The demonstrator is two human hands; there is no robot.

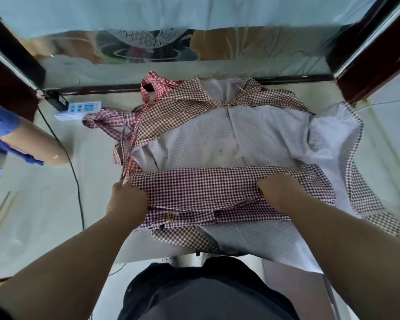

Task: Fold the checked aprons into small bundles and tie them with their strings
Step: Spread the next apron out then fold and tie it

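Note:
A brown-and-white checked apron [217,139] lies spread on the table with its pale inner side up. Its near edge is folded over into a checked band [194,185] across the middle. My left hand [127,197] grips the left end of that band. My right hand [280,190] is closed on the band near its right end. A red checked apron [109,121] lies crumpled at the far left of the pile, with its strings trailing toward my left hand.
A white power strip [79,110] with a black cable [76,181] lies on the table [44,204] at the left. A cardboard roll [37,144] and a blue object sit at the left edge. Dark wooden frames flank a glass panel behind the table.

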